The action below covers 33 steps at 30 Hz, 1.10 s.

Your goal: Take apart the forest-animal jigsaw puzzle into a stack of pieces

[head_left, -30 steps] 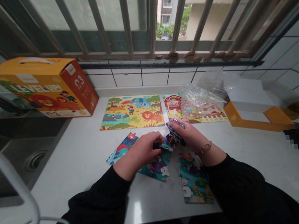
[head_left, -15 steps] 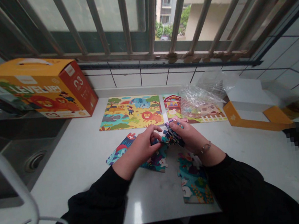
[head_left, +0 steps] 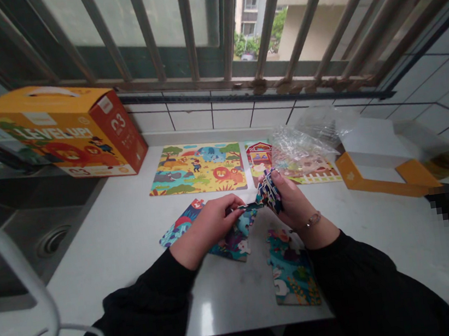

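Note:
My right hand [head_left: 293,198] is closed around a stack of jigsaw puzzle pieces [head_left: 269,192], held on edge above the counter. Between the fingertips of my left hand [head_left: 223,215] is a dark puzzle piece [head_left: 251,206], seen almost edge-on and reaching toward the stack. Under my left hand lies a partly joined puzzle section [head_left: 238,241] in dark blue and purple, half covered by the hand. It extends up left to a part with a red arc [head_left: 182,221]. Another joined section [head_left: 291,275], with a white rabbit, lies near the front edge beside my right sleeve.
Behind the hands lie a yellow animal picture puzzle [head_left: 199,166] and a farm picture [head_left: 260,159], partly under crumpled clear plastic [head_left: 304,143]. An orange box [head_left: 58,134] stands left by the sink [head_left: 57,234]. An opened orange-white box [head_left: 382,169] sits right. A white tube [head_left: 27,271] rises front left.
The hands have drawn slightly apart, and the stack in my right hand has turned more upright. My left fingers have closed on a piece that now shows edge-on between the hands.

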Each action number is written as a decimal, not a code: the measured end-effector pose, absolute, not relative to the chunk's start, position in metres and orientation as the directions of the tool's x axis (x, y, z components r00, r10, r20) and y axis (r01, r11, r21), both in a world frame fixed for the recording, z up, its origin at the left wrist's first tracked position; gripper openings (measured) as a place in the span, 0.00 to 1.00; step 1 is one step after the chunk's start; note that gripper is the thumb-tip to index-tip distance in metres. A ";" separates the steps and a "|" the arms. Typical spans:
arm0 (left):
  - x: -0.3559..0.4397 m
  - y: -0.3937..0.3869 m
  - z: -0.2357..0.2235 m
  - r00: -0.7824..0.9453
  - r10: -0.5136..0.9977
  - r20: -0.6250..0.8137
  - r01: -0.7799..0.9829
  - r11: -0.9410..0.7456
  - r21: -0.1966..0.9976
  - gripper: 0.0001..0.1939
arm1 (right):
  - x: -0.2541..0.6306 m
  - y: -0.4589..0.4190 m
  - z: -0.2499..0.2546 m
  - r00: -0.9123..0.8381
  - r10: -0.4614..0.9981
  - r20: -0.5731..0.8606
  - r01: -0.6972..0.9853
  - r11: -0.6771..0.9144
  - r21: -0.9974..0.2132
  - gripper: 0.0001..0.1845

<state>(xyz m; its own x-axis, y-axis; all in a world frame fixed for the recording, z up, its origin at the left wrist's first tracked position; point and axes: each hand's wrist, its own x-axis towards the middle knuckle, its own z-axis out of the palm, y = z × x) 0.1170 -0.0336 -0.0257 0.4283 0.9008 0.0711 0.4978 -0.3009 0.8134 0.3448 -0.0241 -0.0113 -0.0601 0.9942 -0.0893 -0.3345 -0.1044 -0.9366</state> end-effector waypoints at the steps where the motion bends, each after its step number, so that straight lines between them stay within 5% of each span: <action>1: 0.117 -0.034 -0.026 0.416 0.906 0.070 0.476 -0.283 0.833 0.06 | 0.345 -0.024 -0.011 -0.063 0.993 -0.097 -0.343 -0.113 -0.932 0.31; 6: 0.118 -0.036 -0.030 0.571 0.821 0.025 0.289 -0.229 0.929 0.19 | 0.341 -0.023 -0.011 -0.005 0.991 -0.131 -0.392 -0.123 -0.912 0.32; 11: 0.121 -0.036 -0.031 0.572 0.820 -0.010 0.321 -0.213 0.923 0.20 | 0.338 -0.022 -0.017 0.053 0.989 -0.136 -0.338 -0.110 -0.935 0.33; 21: 0.123 -0.032 -0.022 0.135 0.990 0.051 0.440 -0.106 0.892 0.09 | 0.337 -0.025 -0.027 -0.054 0.992 -0.114 -0.180 -0.122 -0.976 0.31; 30: 0.147 -0.035 -0.025 -0.011 0.995 0.103 0.264 -0.097 0.960 0.10 | 0.313 -0.036 -0.022 -0.207 0.978 0.028 0.135 0.057 -0.989 0.24; 33: 0.153 -0.040 -0.024 -0.074 0.994 0.084 0.226 -0.065 0.972 0.17 | 0.311 -0.037 -0.020 -0.204 0.977 0.058 0.182 0.096 -0.979 0.22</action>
<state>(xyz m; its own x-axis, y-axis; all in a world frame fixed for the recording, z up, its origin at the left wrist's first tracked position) 0.1530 -0.0402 -0.0237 -0.0742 0.9937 0.0841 0.2263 -0.0653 0.9719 0.3111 -0.0366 -0.0205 -0.2037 0.9773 0.0584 0.1821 0.0964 -0.9785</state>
